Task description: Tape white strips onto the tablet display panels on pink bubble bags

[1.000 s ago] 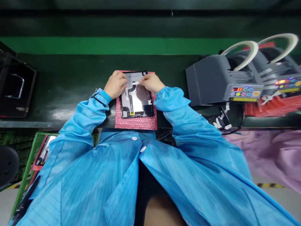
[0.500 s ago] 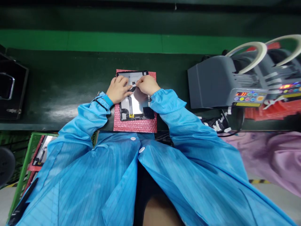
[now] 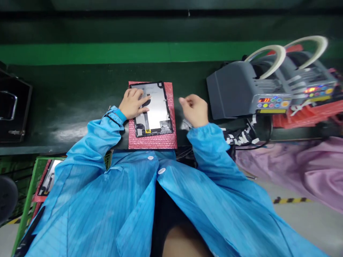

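In the head view, a thin rectangular display panel with a black rim and silvery back (image 3: 159, 112) lies on a pink bubble-wrap sheet (image 3: 152, 143) at the front of the dark green bench (image 3: 80, 103). The left hand (image 3: 132, 104) is spread flat on the panel's left part, its grip released. The right hand (image 3: 196, 110) is off the panel, fingers curled inward; whether anything is pinched there, I cannot tell. The step seems to be steadying and smoothing the panel's back; further work there calls for light, exact fingertips, with the left hand covering part of it. Right of the right hand, a grey machine with lit buttons (image 3: 241, 91) and a black-and-white tangle (image 3: 242, 137) crowd the bench.
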Action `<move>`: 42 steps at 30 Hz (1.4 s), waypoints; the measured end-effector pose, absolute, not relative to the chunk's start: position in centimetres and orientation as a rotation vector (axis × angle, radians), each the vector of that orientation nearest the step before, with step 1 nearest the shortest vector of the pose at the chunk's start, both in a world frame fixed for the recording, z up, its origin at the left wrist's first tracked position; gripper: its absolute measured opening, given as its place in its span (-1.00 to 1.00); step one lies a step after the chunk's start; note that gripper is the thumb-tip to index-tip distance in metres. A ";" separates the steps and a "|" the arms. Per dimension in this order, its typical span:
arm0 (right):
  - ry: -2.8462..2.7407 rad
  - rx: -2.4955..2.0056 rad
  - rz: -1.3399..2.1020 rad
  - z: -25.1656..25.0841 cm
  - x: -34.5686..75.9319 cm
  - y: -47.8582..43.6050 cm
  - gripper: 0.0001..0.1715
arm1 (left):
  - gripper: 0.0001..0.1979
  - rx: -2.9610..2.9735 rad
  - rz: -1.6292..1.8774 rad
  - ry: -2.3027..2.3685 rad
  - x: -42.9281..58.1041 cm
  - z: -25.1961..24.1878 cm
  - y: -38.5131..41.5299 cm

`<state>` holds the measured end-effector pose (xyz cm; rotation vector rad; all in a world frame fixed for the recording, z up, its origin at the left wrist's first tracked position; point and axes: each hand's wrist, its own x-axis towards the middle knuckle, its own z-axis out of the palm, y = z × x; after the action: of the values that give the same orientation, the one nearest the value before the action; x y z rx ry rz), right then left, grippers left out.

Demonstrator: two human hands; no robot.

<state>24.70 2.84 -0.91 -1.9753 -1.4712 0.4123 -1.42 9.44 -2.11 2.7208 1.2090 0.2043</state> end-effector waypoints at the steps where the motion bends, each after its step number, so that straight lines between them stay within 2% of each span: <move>1: -1.335 -1.930 0.433 -1.3 26.2 1.0 -0.52 | -0.34 2.724 0.204 1.193 -1.5 -2.1 9.6; 6: -0.583 -1.775 0.390 -1.5 31.8 -6.0 -0.40 | -0.26 2.747 0.282 1.153 -1.7 -2.1 10.3; 11: -0.242 -1.661 0.468 0.3 34.8 -5.5 -0.52 | -0.51 2.714 0.634 1.098 0.2 -1.7 9.7; 14: -0.258 -1.643 0.372 0.2 35.9 -4.5 -0.64 | -0.62 2.694 0.730 1.043 1.1 -1.3 8.7; 16: -0.353 -1.662 0.231 -0.5 36.1 -4.6 -0.64 | -0.64 2.669 0.749 1.065 1.1 -1.1 8.4; 19: -0.461 -1.632 0.097 -1.5 36.3 -5.4 -0.58 | -0.57 2.607 0.743 1.169 0.7 -0.5 8.2; 23: -0.360 -1.560 0.116 -1.8 36.7 -6.1 -0.65 | -0.44 2.560 0.624 1.224 0.7 0.7 8.1; 29: -0.365 -1.626 0.183 -1.2 37.1 -5.4 -0.62 | -0.46 2.590 0.409 1.201 1.8 1.5 8.1; 33: -0.255 -1.592 0.216 -0.3 36.7 -4.4 -0.74 | -0.52 2.599 0.567 1.155 2.4 0.7 8.1; 38: -0.212 -1.576 0.218 0.8 36.4 -4.5 -0.56 | -0.70 2.573 0.830 0.981 3.5 0.1 8.1; 42: -0.559 -1.587 0.122 1.6 33.9 -5.8 -0.57 | -0.65 2.446 0.809 0.829 5.6 1.8 6.8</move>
<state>33.89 -5.81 1.64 -1.5868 -0.5588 0.1224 5.61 6.76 1.82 2.4463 0.8295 0.8092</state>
